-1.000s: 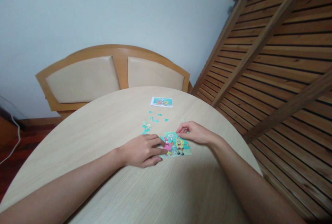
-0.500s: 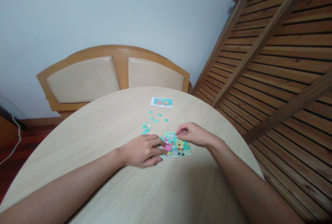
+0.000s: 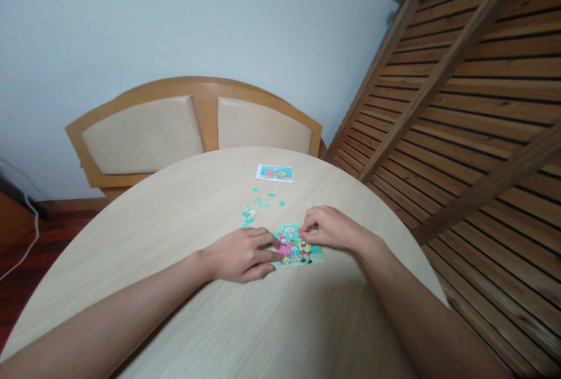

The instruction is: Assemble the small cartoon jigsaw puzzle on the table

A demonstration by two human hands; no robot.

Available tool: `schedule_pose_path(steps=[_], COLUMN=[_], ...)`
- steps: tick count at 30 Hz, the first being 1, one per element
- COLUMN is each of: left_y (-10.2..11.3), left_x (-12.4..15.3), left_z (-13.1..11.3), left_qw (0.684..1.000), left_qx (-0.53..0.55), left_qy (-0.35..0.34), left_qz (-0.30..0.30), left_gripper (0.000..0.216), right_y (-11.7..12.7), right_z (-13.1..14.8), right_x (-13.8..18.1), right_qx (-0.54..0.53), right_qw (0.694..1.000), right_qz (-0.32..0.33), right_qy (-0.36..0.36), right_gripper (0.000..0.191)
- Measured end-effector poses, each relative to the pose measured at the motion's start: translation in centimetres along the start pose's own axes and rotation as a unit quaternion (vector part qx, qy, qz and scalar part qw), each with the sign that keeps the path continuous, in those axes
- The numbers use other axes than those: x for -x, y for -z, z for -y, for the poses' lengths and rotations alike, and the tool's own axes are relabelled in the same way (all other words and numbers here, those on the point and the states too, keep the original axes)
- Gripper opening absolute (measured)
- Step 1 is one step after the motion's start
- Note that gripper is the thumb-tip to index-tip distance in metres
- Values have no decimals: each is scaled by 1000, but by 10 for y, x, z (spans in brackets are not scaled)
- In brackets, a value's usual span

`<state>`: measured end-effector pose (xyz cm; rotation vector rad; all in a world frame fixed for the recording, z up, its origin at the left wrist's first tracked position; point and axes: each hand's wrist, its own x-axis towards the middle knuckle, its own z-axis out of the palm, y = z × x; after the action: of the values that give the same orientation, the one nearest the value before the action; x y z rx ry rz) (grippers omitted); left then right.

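Observation:
A partly assembled jigsaw puzzle (image 3: 294, 247) with pink, yellow and pale cartoon figures on teal lies flat on the table. My left hand (image 3: 245, 255) rests palm down on its left side, fingers stretched over the pink figure. Over the upper right part of the puzzle, my right hand (image 3: 326, 227) is closed in a pinch, thumb and forefinger at the yellow figure's top. A puzzle piece between these fingertips is almost wholly hidden. Several loose puzzle pieces (image 3: 249, 215) lie beyond my left hand, with a few scattered farther back.
A printed picture card (image 3: 276, 174) with the same figures lies toward the far side of the round wooden table (image 3: 193, 203). Behind the table stands a padded headboard (image 3: 144, 136) against the wall. Wooden slats (image 3: 460, 110) lean at the right.
My right hand's fingertips have shifted slightly down on the puzzle near the yellow figure's top. The left hand stays in place on the puzzle. The view has moved very slightly.

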<state>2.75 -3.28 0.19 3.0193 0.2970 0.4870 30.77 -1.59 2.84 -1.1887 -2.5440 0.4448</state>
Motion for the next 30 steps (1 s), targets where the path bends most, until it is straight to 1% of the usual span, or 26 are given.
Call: schedule_pose_path(steps=[2,4,5,7,9,11,13,14,16,19,21,25,28,30], left_y=[1,1,1,0,-4,-8,-13,-14,-15,-14,-13,-14,-17,-20], left_x=[1,1,2,3,6,9,12,12,12,11,11,11,13,15], left_z=[1,4,7,16,26,35,40,41,41,39,39,40,42,45], left_qw=[1000,998,996,985,972,963,954,951,949,952,949,936,926,915], left_qx=[22,36,35,10,-27,-48,-45,-44,-44,-47,-48,-51,-63,-72], left_qy=[5,38,67,148,212,255,295,306,310,295,299,327,353,380], left_qz=[-14,-38,-53,-89,-103,-77,-40,-29,-31,-65,-90,-122,-119,-119], left_gripper=[33,31,31,31,36,45,52,54,53,45,39,35,36,38], right_y=[-2,-4,-5,-6,-7,-9,-10,-11,-14,-16,-18,-23,-29,-33], right_z=[-3,-6,-8,-9,-9,-7,-6,-5,-4,-4,-4,-2,-2,-4], right_x=[-1,-2,-2,-3,-4,-5,-5,-6,-7,-7,-7,-8,-9,-11], right_qx=[8,13,15,19,24,28,28,27,26,33,43,61,66,67], right_qw=[1000,1000,1000,1000,999,999,998,998,997,996,996,996,996,996], right_qz=[1,3,1,-5,-13,-24,-35,-39,-48,-57,-57,-51,-51,-60], right_qy=[4,10,13,17,20,24,37,44,56,61,58,49,40,25], right_gripper=[12,12,13,13,10,8,13,17,24,28,30,31,35,42])
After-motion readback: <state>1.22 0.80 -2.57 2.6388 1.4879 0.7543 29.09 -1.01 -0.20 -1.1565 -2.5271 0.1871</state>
